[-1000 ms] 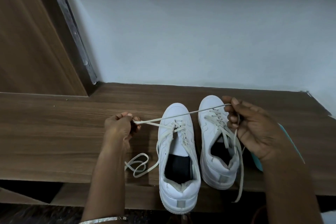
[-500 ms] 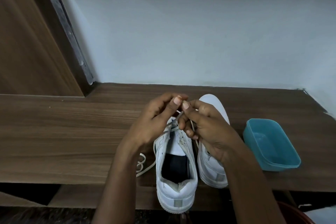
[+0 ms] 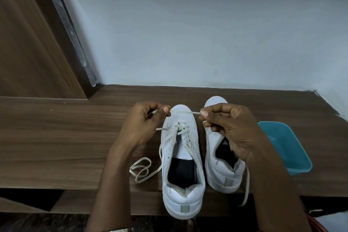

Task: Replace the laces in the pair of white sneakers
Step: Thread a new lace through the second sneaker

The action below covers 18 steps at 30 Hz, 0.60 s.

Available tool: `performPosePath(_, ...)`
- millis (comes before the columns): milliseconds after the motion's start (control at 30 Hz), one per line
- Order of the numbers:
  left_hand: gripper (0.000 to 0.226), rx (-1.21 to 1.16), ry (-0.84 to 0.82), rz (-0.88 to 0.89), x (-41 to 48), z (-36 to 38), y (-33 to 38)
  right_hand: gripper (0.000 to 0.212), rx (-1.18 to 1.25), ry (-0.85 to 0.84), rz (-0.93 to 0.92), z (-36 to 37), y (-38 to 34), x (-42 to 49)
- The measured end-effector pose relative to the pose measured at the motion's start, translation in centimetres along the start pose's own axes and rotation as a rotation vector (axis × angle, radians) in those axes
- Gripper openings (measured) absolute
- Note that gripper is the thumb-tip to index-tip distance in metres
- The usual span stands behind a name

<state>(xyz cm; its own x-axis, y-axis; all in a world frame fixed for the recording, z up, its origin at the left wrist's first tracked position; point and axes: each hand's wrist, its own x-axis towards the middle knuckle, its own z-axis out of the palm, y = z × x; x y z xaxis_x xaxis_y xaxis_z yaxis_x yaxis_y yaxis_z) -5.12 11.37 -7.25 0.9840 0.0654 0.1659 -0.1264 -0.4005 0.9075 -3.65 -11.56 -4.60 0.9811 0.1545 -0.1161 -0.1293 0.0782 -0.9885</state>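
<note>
Two white sneakers stand side by side on the wooden shelf, toes pointing away from me. The left sneaker (image 3: 181,158) has a cream lace (image 3: 183,112) threaded through its upper eyelets, and its heel overhangs the shelf's front edge. My left hand (image 3: 140,125) pinches one stretch of that lace above the toe. My right hand (image 3: 230,128) pinches the other stretch, so the lace runs taut between them. It covers part of the right sneaker (image 3: 216,137). A slack coil of lace (image 3: 141,169) lies left of the left sneaker. Another lace end (image 3: 246,186) hangs off the right sneaker's side.
A teal plastic tub (image 3: 284,147) sits on the wooden shelf (image 3: 56,137) right of the sneakers. A pale wall rises behind, and a wooden door panel (image 3: 28,43) stands at the left. A red rim (image 3: 318,226) shows at the bottom right.
My hands were wide apart with the lace stretched, then met over the left sneaker. Now they have parted a little, each pinching the lace above the toe.
</note>
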Motion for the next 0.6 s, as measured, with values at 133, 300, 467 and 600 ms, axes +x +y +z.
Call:
performPosePath(133,0.008,0.002,-0.056,-0.002,0.1,0.6,0.4,0.015,-0.044,0.010,-0.026,0.8,0.1,-0.2)
performPosePath(300,0.015,-0.117,-0.254,0.065,0.0,1.5,0.9,0.015,-0.140,0.028,-0.061,2.8,0.4,-0.3)
performPosePath(467,0.009,-0.093,-0.204,0.061,0.2,1.8,0.6,0.020,-0.147,0.041,-0.052,3.3,0.7,-0.3)
performPosePath(600,0.009,-0.028,-0.178,0.053,0.3,1.6,0.4,0.028,-0.334,0.017,-0.014,2.9,0.2,-0.5)
